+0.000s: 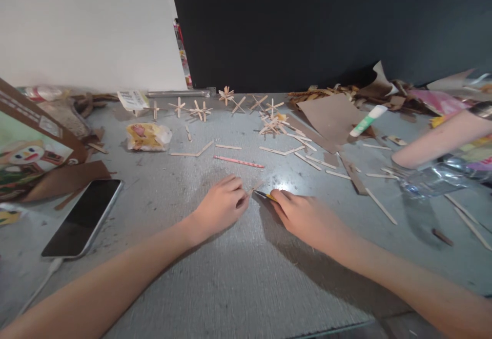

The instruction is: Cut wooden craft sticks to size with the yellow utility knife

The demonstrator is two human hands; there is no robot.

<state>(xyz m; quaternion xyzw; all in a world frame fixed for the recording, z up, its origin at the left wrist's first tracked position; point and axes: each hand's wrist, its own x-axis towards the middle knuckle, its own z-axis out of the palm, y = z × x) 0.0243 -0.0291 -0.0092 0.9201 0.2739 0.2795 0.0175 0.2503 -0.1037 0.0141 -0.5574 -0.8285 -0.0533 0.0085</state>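
Observation:
In the head view my left hand point(224, 203), fingers curled in a pinch, holds a small wooden stick point(250, 192) just above the table. My right hand point(302, 212) is closed around a yellow-handled craft knife point(265, 195). Its dark blade points left and meets the stick, or lies very close to it. Beyond both hands a pink striped pencil point(239, 161) lies flat. Wooden sticks bent into a V point(198, 154) and a straight stick point(228, 147) lie behind the pencil. My left fingertips are partly hidden.
Star-shaped stick pieces point(200, 111) stand along the back. At left are a phone point(82, 218) on a cable, a cardboard box point(34, 149) and a yellow packet point(148, 137). At right lie loose sticks point(380, 205), a glue tube point(368, 121), cardboard point(328, 118) and a plastic bottle point(434, 177).

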